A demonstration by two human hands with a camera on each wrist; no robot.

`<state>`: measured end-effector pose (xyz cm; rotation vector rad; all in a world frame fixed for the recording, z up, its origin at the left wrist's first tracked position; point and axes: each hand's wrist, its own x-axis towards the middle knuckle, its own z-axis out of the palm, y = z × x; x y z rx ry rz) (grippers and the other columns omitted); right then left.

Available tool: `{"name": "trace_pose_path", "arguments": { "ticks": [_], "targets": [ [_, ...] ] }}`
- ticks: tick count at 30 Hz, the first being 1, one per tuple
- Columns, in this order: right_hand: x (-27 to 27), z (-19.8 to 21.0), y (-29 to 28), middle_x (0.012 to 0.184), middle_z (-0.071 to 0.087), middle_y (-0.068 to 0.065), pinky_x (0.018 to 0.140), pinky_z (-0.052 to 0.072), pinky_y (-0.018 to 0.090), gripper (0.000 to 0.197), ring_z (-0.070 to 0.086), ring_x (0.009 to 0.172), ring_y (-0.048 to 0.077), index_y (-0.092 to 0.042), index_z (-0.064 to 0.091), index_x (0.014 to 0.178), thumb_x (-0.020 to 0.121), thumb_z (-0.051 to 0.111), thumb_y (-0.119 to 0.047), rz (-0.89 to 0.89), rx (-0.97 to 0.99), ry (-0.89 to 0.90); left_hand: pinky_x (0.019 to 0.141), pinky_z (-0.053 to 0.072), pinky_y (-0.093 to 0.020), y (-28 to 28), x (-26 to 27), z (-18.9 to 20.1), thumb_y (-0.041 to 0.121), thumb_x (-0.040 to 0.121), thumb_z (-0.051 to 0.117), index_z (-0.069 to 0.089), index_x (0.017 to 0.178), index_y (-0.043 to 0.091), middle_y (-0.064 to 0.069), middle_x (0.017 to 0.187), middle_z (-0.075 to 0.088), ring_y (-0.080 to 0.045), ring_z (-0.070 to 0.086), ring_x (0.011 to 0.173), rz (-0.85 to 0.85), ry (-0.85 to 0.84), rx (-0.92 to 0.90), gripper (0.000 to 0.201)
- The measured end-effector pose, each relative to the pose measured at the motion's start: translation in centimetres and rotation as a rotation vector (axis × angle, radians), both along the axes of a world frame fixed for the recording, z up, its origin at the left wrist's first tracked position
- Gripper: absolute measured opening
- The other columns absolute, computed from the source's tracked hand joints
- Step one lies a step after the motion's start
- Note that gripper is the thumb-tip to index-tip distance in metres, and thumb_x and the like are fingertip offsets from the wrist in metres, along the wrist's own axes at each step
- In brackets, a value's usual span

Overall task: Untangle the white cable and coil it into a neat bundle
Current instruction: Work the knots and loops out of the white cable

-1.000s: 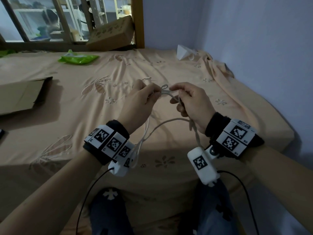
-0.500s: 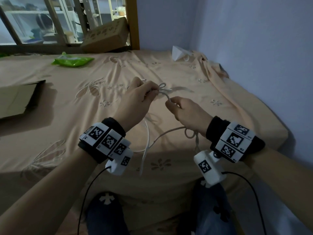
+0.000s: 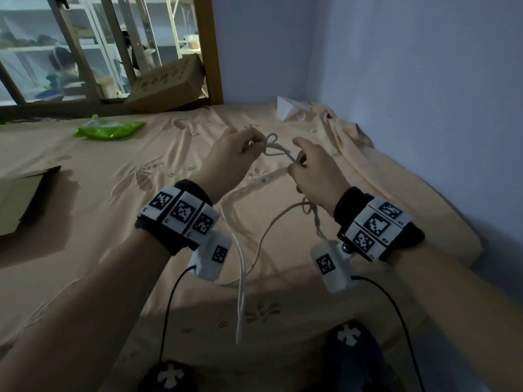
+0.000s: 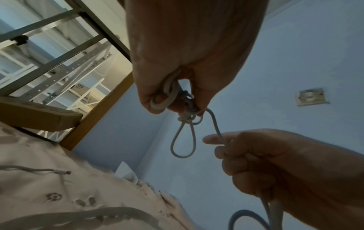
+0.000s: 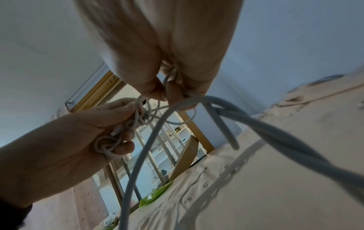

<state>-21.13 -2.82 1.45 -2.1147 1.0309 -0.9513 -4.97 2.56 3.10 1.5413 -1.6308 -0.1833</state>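
**Cable knot held up between both hands over the bed**

Cable (image 3: 278,149) is white and hangs in the air above the bed (image 3: 85,207), stretched between two raised hands near the bed's far right part. The left hand (image 3: 229,162) has its fingers (image 4: 157,101) curled round a bunched tangle of loops, thumb and forefinger pinching the knot itself; a small free loop (image 4: 183,140) droops from that knot in the left wrist view. One strand runs from the knot across to the right hand (image 3: 314,171), whose fingers (image 4: 236,155) are closed around it, with the forefinger laid along the strand. The two hands are close but not touching. Below the right hand more strands fall in a twisted pair, swing in a slack arc towards the near edge of the bed and end with one straight length hanging down between the wrists. In the left wrist view a connector end (image 4: 63,172) lies on the sheet.

A green packet (image 3: 109,130) lies toward the bed's far left, a flat cardboard piece (image 3: 19,199) at the left edge, a white paper object (image 3: 285,107) at the far right corner, and a cardboard box (image 3: 167,84) leans on the far frame.
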Motion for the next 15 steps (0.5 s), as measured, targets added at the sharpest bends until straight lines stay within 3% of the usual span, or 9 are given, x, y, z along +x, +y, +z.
{"name": "trace_pose_path", "arguments": {
  "ticks": [2,5,8,11,13,15],
  "targets": [
    [0.5,0.5,-1.4,0.104,0.052,0.009,0.079,0.048,0.038,0.056,0.055,0.084,0.026,-0.013,0.036,0.141,0.087,0.048,-0.015,-0.02,-0.005,-0.029,0.068,0.04,-0.031,-1.3,0.0,0.5,0.024,0.093,0.051,0.063,0.091,0.025,-0.012,0.087,0.054,-0.019,0.048,0.072,-0.015,0.056,0.031,0.012],
    [0.0,0.4,-3.0,0.083,0.045,-0.005,0.07,0.042,0.033,0.052,0.047,0.071,0.014,-0.015,0.039,0.136,0.085,0.047,-0.013,-0.057,0.033,-0.108,0.069,0.042,-0.033,-2.9,-0.5,0.6,0.02,0.095,0.051,0.063,0.092,0.023,-0.005,0.084,0.055,-0.017,0.049,0.073,-0.03,0.087,0.065,0.013],
    [-1.5,0.0,-4.6,0.076,0.042,-0.004,0.064,0.041,0.031,0.035,0.045,0.064,0.014,-0.018,0.043,0.114,0.081,0.051,-0.009,-0.102,0.023,-0.169,0.064,0.039,-0.028,-4.9,-1.5,0.0,0.016,0.097,0.05,0.062,0.092,0.018,0.003,0.073,0.052,-0.012,0.046,0.068,-0.087,0.139,0.096,0.013],
    [-2.9,-0.2,-5.8,0.083,0.048,0.003,0.062,0.042,0.028,0.029,0.047,0.067,0.02,-0.016,0.04,0.096,0.074,0.057,-0.008,-0.157,-0.111,-0.198,0.05,0.036,-0.015,-6.7,-2.2,-0.4,0.016,0.097,0.049,0.062,0.091,0.017,0.003,0.069,0.049,-0.003,0.04,0.054,-0.126,0.203,0.089,0.014],
    [-3.7,-0.1,-6.9,0.093,0.054,0.008,0.06,0.047,0.028,0.026,0.055,0.069,0.021,-0.016,0.042,0.093,0.076,0.062,-0.011,-0.224,-0.218,-0.178,0.049,0.035,-0.013,-8.2,-2.4,-0.6,0.015,0.097,0.048,0.061,0.09,0.016,0.001,0.069,0.049,-0.002,0.039,0.052,-0.154,0.241,0.077,0.015],
    [-4.2,-0.1,-8.1,0.1,0.053,0.01,0.054,0.053,0.024,0.023,0.06,0.068,0.013,-0.012,0.05,0.094,0.079,0.067,-0.012,-0.246,-0.289,-0.19,0.047,0.034,-0.011,-9.3,-2.4,-0.9,0.014,0.098,0.048,0.061,0.09,0.016,0.001,0.069,0.048,-0.001,0.038,0.05,-0.17,0.257,0.085,0.015]
  ]
}}
